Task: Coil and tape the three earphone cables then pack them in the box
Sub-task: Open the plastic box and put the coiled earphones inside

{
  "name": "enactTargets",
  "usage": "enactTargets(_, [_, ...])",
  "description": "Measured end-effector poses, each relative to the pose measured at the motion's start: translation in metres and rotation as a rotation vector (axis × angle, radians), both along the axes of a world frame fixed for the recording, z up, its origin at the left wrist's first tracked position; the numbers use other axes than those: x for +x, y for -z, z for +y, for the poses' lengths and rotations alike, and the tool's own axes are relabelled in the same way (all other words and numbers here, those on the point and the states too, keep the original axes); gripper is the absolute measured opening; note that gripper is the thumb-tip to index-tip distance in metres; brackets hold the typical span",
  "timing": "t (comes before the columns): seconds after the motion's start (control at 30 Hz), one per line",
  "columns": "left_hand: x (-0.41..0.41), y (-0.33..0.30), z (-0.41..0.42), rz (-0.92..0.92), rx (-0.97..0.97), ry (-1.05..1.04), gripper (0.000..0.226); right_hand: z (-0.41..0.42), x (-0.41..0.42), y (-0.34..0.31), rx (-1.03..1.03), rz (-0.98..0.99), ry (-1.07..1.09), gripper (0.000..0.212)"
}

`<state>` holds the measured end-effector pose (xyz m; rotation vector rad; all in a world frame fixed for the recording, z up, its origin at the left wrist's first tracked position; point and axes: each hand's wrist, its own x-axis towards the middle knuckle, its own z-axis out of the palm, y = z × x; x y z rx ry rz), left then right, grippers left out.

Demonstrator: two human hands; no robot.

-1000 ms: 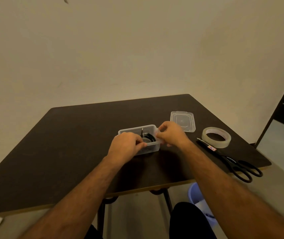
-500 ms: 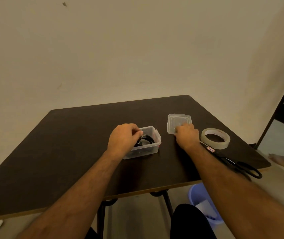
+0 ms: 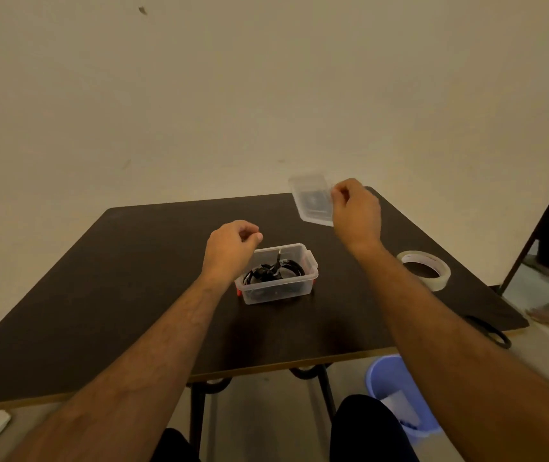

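Holding the clear lid (image 3: pixel 311 201) up off the table (image 3: pixel 116 295) in my right hand (image 3: pixel 356 208), I pinch it by its right edge between thumb and curled fingers, tilted and well apart from the box (image 3: pixel 278 290). My left hand (image 3: pixel 231 248) hovers just beside the box's left rim, fingers loosely curled and gripping nothing that I can make out. Black coiled earphone cables (image 3: pixel 273 271) lie inside the open box; how many are there I cannot tell. To close it well, I judge the lid should come down level, corners matched to the rim, with the left hand steadying the box. One plug stands upright and may need tucking first, or the lid could trap it.
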<state>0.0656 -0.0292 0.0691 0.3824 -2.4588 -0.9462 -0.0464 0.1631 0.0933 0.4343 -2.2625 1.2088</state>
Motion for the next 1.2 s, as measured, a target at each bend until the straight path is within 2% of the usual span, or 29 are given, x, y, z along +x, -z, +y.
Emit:
enactTargets(0.17, [-0.001,-0.007,-0.015,0.102,0.252,-0.066,0.039,-0.01,0.005,-0.015,-0.351,-0.213,-0.261,0.019])
enactTargets(0.37, [0.007,-0.005,-0.019,0.118,0.401,-0.071,0.022,-0.01,0.01,0.002,-0.357,-0.498,-0.353,0.02])
enactTargets(0.5, [0.013,0.005,-0.022,-0.002,0.407,-0.101,0.023,-0.012,0.002,0.021,-0.202,-0.531,-0.301,0.018])
enactTargets(0.6, [0.015,0.01,-0.018,-0.117,0.343,-0.134,0.027,-0.012,-0.003,0.033,0.033,-0.446,-0.205,0.032])
enactTargets(0.77, [0.014,0.018,-0.01,-0.294,0.158,-0.207,0.029,-0.016,0.0,0.051,0.294,-0.403,-0.143,0.02])
enactTargets(0.97, [0.013,0.022,-0.006,-0.36,-0.043,-0.249,0.032,-0.017,0.0,0.065,0.35,-0.424,-0.133,0.019])
enactTargets(1.2, [0.014,0.023,-0.008,-0.42,-0.107,-0.259,0.032,-0.021,0.002,0.063,0.414,-0.417,-0.148,0.019])
